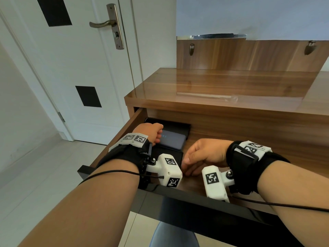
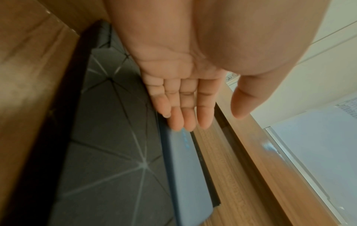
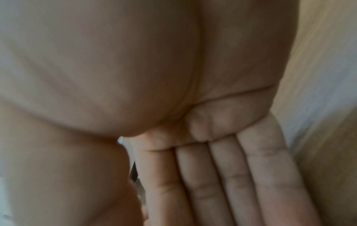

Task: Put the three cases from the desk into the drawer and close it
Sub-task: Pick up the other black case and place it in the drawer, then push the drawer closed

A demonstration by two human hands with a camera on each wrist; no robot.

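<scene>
The drawer (image 1: 195,195) under the wooden desk (image 1: 222,86) stands pulled out. Three cases lie in its left part. A black case (image 1: 178,126) is at the back, a blue-grey case (image 1: 173,142) in the middle, and a dark case with a line pattern (image 1: 167,151) at the front. My left hand (image 1: 156,139) hovers over the blue-grey case (image 2: 183,175). Its fingers are straight, and their tips touch that case's near end beside the patterned case (image 2: 108,145). My right hand (image 1: 187,166) lies on the drawer floor just right of the cases, with flat fingers (image 3: 212,191) that hold nothing.
A white door (image 1: 80,68) with a lever handle stands left of the desk over a tiled floor. The desk top carries only a reflection. The right half of the drawer floor (image 1: 231,132) is bare wood. Cables run from both wrist cameras.
</scene>
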